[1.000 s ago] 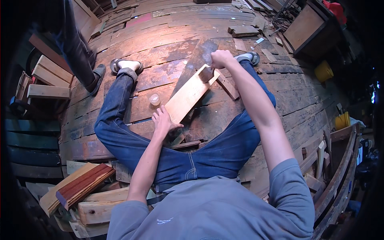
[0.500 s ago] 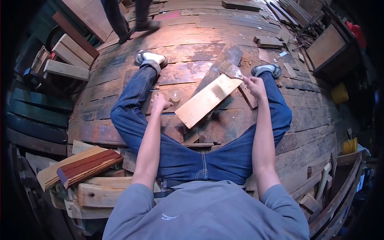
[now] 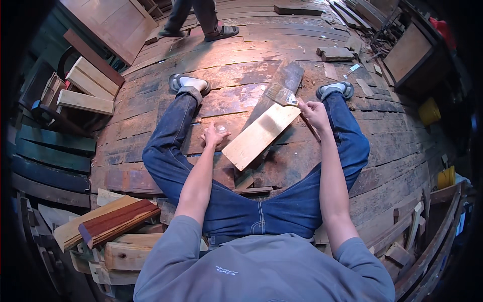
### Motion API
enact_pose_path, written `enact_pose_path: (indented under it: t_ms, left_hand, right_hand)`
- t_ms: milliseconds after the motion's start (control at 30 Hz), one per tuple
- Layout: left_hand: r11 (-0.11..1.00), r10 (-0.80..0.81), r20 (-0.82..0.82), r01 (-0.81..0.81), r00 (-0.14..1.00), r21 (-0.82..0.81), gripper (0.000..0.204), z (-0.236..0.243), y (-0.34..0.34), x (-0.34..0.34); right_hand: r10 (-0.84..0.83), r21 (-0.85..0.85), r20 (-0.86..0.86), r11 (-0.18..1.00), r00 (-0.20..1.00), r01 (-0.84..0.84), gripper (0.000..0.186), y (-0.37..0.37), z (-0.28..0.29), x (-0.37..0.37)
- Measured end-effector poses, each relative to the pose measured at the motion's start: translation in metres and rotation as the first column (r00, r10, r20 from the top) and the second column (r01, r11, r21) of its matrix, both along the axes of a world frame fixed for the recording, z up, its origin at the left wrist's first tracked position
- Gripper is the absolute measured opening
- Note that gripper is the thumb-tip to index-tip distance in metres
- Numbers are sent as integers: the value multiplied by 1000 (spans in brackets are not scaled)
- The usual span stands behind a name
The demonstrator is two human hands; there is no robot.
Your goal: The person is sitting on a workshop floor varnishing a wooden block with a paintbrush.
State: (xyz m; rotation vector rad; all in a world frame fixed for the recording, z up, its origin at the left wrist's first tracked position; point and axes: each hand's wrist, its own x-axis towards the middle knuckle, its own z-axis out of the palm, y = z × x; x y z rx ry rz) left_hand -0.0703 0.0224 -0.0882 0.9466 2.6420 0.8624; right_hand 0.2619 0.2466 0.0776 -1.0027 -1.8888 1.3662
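And here the right hand (image 3: 315,116) has the paintbrush (image 3: 283,94), thumb and fingers pinched together on its handle, the bristles pointing left and away from the grip. Just below those bristles comes the pale board (image 3: 260,137), its far end close by the right hand's knuckles, its near end slanting down and left towards the body; whether brush meets wood, I cannot tell. Over on the other side, the left hand (image 3: 214,135) is right at the small clear cup (image 3: 222,129) — fingers to its left, thumb to its right — though whether they press on it I cannot tell from here. The board's near end sits just to the right of that hand. Beyond the brush, further from the right hand's grip, runs a dark plank (image 3: 290,75), passing under the board. Well ahead of the left hand, another person's legs (image 3: 205,17) stand at the top of the view. Behind and left of the left hand, a red-brown timber (image 3: 119,221) lies on a pile of lighter pieces, and far out to the right of the brush grip, a yellow bucket (image 3: 429,111) catches the eye.
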Motion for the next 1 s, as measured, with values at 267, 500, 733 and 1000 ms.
enact_pose_path:
  t_ms: [267, 500, 733, 1000]
  left_hand:
    - [981, -77, 2, 76, 997, 177, 64, 10, -6, 6]
    - [882, -60, -82, 91, 995, 462, 57, 31, -6, 11]
    - [841, -51, -124, 110, 991, 530, 55, 64, -5, 22]
    - [750, -196, 1, 149, 981, 645, 64, 101, 3, 43]
  right_hand:
    - [5, 95, 8, 995, 1000, -6, 33, 0, -3, -8]
    - [30, 122, 5, 992, 1000, -30, 32, -12, 11, -14]
    - [37, 209, 89, 976, 995, -55, 31, -13, 8, -15]
    - [117, 385, 174, 906, 978, -177, 33, -31, 41, -27]
